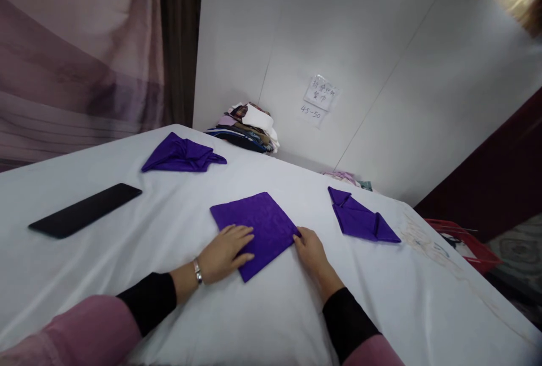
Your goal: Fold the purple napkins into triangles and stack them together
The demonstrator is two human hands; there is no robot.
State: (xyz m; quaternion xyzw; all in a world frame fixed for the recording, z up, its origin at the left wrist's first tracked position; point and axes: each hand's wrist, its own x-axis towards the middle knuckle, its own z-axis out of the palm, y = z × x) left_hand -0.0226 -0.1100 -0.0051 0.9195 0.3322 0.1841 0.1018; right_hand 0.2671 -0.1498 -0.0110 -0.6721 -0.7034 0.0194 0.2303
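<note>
A purple cloth napkin (265,219), folded into a square, lies turned cornerwise on the white-covered table in front of me. My left hand (226,253) rests on its left edge, palm down with the fingers stretched over the fabric. At the right corner, my right hand (310,250) pinches the cloth between thumb and fingers. To the right lies another purple napkin (359,216), folded into a shape with pointed ends. A third purple napkin (180,154), folded more loosely, sits farther back on the left.
A flat black board (87,210) lies at the left. Behind the table is a pile of folded clothes (249,126) against the white wall. A paper sign (319,95) is stuck there. Off the right edge stands a red basket (466,247). A curtain (80,55) hangs at the left.
</note>
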